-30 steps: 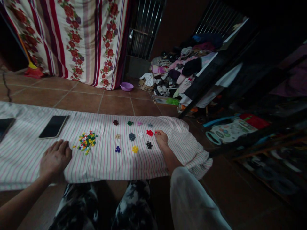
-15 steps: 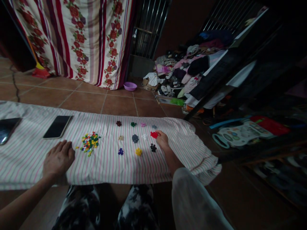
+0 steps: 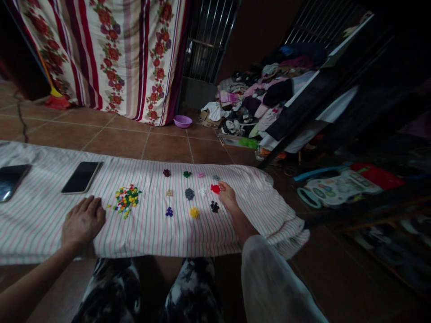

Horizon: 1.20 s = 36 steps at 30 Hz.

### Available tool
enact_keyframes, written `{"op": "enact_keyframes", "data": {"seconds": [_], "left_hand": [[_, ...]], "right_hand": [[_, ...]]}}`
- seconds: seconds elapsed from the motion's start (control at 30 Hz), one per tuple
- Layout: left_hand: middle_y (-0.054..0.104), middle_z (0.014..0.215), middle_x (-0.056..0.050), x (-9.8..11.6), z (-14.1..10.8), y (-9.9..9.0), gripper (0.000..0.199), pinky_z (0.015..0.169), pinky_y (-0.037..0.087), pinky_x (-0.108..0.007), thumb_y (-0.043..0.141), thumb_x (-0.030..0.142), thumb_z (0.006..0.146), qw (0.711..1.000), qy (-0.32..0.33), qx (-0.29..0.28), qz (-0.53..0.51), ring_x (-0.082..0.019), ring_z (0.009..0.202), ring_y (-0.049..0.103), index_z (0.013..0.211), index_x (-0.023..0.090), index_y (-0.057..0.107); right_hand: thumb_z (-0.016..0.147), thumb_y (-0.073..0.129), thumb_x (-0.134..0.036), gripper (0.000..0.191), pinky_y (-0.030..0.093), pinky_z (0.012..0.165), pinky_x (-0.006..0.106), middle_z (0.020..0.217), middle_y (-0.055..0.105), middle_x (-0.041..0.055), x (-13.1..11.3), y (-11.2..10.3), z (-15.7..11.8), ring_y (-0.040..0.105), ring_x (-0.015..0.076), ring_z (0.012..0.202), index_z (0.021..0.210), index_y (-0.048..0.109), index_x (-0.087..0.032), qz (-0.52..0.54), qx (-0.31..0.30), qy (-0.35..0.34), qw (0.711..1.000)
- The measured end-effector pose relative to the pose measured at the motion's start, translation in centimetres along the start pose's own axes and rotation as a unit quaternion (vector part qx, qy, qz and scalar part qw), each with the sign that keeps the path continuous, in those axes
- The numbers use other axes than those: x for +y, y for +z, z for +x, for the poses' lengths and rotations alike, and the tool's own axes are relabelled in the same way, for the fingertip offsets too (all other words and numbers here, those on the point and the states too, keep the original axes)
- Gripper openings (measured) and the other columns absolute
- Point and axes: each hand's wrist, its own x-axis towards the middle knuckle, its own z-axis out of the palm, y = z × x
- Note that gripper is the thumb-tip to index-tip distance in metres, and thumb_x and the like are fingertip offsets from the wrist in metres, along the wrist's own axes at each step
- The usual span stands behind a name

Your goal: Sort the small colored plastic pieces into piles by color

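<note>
My right hand [image 3: 227, 194] is at the small red pile [image 3: 215, 189], its curled fingertips touching the pile's right edge. Whatever lies between those fingers is too small to make out. Around it are little piles of black pieces [image 3: 214, 206], white pieces [image 3: 202, 192] and blue-grey pieces [image 3: 216, 177]. My left hand [image 3: 84, 218] lies flat, palm down, on the striped cloth [image 3: 151, 235]. Just right of it spreads a mixed heap of small coloured pieces [image 3: 127, 198], mostly yellow and green.
More sorted piles stand in rows: dark grey [image 3: 190, 194], yellow [image 3: 194, 212], purple-blue [image 3: 169, 211], tan [image 3: 169, 193], brown [image 3: 166, 172], green [image 3: 187, 174] and pink [image 3: 201, 175]. A phone [image 3: 81, 177] and another dark device [image 3: 12, 181] lie at left. Beyond is a purple basin [image 3: 182, 121].
The view has shifted very slightly. My right hand stays at the red pile with only a small shift of its fingers, and my left hand rests in the same place.
</note>
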Motion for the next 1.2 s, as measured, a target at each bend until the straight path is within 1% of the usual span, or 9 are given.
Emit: {"op": "enact_keyframes", "data": {"seconds": [0.13,0.3,0.43,0.6,0.73,0.83,0.97,1.1,1.2], "left_hand": [[0.057,0.134,-0.021,0.1,0.0,0.0,0.045,0.106,0.041,-0.053,0.033,0.03,0.091,0.999,0.008,0.016,0.027,-0.035,0.129,0.051,0.121,0.009,0.059],[0.058,0.135,-0.017,0.4,0.0,-0.2,0.043,0.108,0.039,-0.047,0.036,0.031,0.089,0.999,-0.012,0.019,0.037,-0.031,0.13,0.05,0.12,0.012,0.06],[0.059,0.135,-0.016,0.4,0.0,-0.1,0.042,0.109,0.038,-0.045,0.04,0.029,0.088,0.999,-0.021,0.024,0.041,-0.029,0.13,0.05,0.121,0.015,0.061],[0.059,0.135,-0.016,0.3,0.0,0.0,0.042,0.11,0.036,-0.044,0.035,0.03,0.092,0.999,-0.025,0.024,0.039,-0.029,0.131,0.05,0.12,0.014,0.062],[0.057,0.137,-0.017,0.4,0.0,0.0,0.042,0.111,0.035,-0.045,0.034,0.029,0.092,0.999,-0.024,0.026,0.029,-0.03,0.132,0.048,0.121,0.013,0.061],[0.057,0.137,-0.017,0.4,0.0,0.2,0.041,0.111,0.034,-0.047,0.037,0.028,0.091,0.999,-0.027,0.037,0.016,-0.03,0.132,0.048,0.12,0.014,0.061],[0.058,0.136,-0.016,0.3,0.0,0.4,0.04,0.111,0.034,-0.046,0.037,0.028,0.091,0.998,-0.031,0.045,0.008,-0.029,0.132,0.048,0.12,0.014,0.061],[0.057,0.137,-0.016,0.3,0.1,0.4,0.04,0.112,0.034,-0.047,0.037,0.027,0.091,0.998,-0.035,0.044,0.004,-0.03,0.133,0.047,0.121,0.014,0.061],[0.057,0.137,-0.017,0.3,0.1,0.3,0.041,0.112,0.033,-0.047,0.037,0.027,0.091,0.998,-0.04,0.04,-0.003,-0.03,0.133,0.047,0.121,0.013,0.061]], "right_hand": [[0.061,0.066,-0.021,0.019,0.054,0.089,0.041,0.084,0.069,0.0029,-0.3,-0.7,-0.4,0.066,0.0223,0.094,0.08,0.067,-0.02,-0.026,0.009,-0.03,0.999],[0.071,0.056,-0.028,0.024,0.047,0.099,0.045,0.091,0.072,0.0059,-1.5,-0.1,-1.4,0.065,0.024,0.096,0.088,0.071,-0.021,-0.105,0.006,-0.08,0.991],[0.072,0.056,-0.029,0.027,0.047,0.096,0.041,0.095,0.073,0.0074,-3.2,2.7,-3.1,0.065,0.0248,0.095,0.092,0.073,-0.021,-0.116,-0.046,-0.114,0.986],[0.076,0.057,-0.03,0.026,0.048,0.092,0.038,0.097,0.073,0.0067,-5.6,8.0,-7.4,0.065,0.0234,0.093,0.092,0.075,-0.021,-0.078,-0.156,-0.19,0.966],[0.083,0.051,-0.024,0.028,0.049,0.09,0.034,0.098,0.073,0.0047,-6.5,12.7,-11.5,0.065,0.0204,0.095,0.094,0.076,-0.024,-0.103,-0.269,-0.259,0.922],[0.085,0.045,-0.013,0.037,0.047,0.096,0.035,0.107,0.072,0.0043,-6.5,15.9,-14.0,0.063,0.0195,0.103,0.104,0.075,-0.025,-0.15,-0.346,-0.332,0.865],[0.088,0.044,-0.006,0.046,0.043,0.103,0.042,0.125,0.066,0.0071,-6.4,19.6,-16.5,0.053,0.0238,0.116,0.12,0.07,-0.026,-0.229,-0.371,-0.412,0.8],[0.091,0.042,-0.006,0.048,0.039,0.106,0.044,0.135,0.06,0.0065,-6.6,22.3,-18.0,0.044,0.0264,0.126,0.127,0.066,-0.026,-0.257,-0.385,-0.454,0.762],[0.093,0.042,-0.009,0.045,0.037,0.107,0.044,0.137,0.059,0.0052,-6.8,23.8,-18.5,0.042,0.0266,0.128,0.128,0.066,-0.026,-0.269,-0.405,-0.467,0.739]]}}
